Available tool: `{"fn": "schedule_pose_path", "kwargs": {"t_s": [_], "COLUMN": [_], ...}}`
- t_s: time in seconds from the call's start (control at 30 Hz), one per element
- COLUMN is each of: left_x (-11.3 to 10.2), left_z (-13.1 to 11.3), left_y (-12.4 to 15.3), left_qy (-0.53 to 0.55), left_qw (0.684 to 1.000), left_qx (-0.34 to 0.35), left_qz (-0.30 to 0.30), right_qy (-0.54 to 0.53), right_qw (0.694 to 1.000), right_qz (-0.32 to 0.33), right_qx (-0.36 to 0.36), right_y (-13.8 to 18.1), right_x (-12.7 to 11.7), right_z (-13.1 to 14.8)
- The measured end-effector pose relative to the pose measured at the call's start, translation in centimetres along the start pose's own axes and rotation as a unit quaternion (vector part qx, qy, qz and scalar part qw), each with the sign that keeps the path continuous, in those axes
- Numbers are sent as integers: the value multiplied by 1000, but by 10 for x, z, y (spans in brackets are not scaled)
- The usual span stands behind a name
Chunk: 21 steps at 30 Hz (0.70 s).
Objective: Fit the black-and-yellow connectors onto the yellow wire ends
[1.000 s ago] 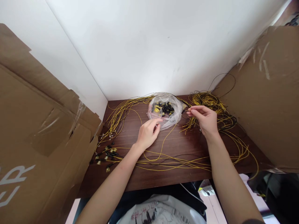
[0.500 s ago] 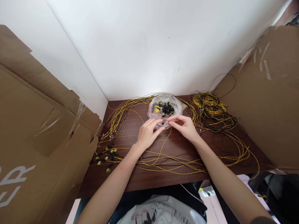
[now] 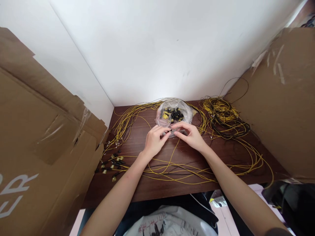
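My left hand (image 3: 154, 141) and my right hand (image 3: 190, 135) meet fingertip to fingertip above the dark wooden table (image 3: 157, 190). Both are pinched on a small dark piece (image 3: 171, 130) at the end of a thin yellow wire (image 3: 173, 149), which trails toward me. Just behind the fingers lies a clear plastic bag (image 3: 174, 113) holding several small black and yellow connectors.
Yellow wires (image 3: 177, 172) run in long loops across the table. A tangled coil of yellow and black wires (image 3: 225, 116) lies at the back right. Finished wire ends with small connectors (image 3: 112, 162) lie at the left. Cardboard sheets (image 3: 36, 131) (image 3: 283, 98) stand on both sides.
My right hand came left from the wire coil to the front of the bag and met my left hand. Over the last half second the fingertips drew closer on the small piece.
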<state>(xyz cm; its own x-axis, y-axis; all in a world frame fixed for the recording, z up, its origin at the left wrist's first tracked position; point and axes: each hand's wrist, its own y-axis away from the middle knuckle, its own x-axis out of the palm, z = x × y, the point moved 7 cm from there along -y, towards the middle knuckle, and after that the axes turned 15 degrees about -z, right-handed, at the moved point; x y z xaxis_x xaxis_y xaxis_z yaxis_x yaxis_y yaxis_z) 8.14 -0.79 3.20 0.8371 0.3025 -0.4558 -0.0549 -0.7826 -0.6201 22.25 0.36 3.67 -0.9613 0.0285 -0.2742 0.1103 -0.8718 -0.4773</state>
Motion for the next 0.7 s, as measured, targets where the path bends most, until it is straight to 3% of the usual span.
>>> {"fn": "schedule_pose_path", "kwargs": {"t_s": [0.23, 0.53, 0.7], "left_x": [1, 6, 5], "left_z": [2, 1, 10], "left_y": [1, 1, 0], "left_qy": [39, 45, 101], "left_qw": [998, 998, 990], "left_qx": [-37, -24, -101], "left_qz": [-13, 24, -2], "right_qy": [114, 113, 113], "right_qw": [993, 993, 993], "right_qz": [12, 31, 23], "right_qx": [-23, -28, -25], "right_y": [0, 2, 0], "right_x": [0, 4, -1], "right_z": [-2, -1, 0]}}
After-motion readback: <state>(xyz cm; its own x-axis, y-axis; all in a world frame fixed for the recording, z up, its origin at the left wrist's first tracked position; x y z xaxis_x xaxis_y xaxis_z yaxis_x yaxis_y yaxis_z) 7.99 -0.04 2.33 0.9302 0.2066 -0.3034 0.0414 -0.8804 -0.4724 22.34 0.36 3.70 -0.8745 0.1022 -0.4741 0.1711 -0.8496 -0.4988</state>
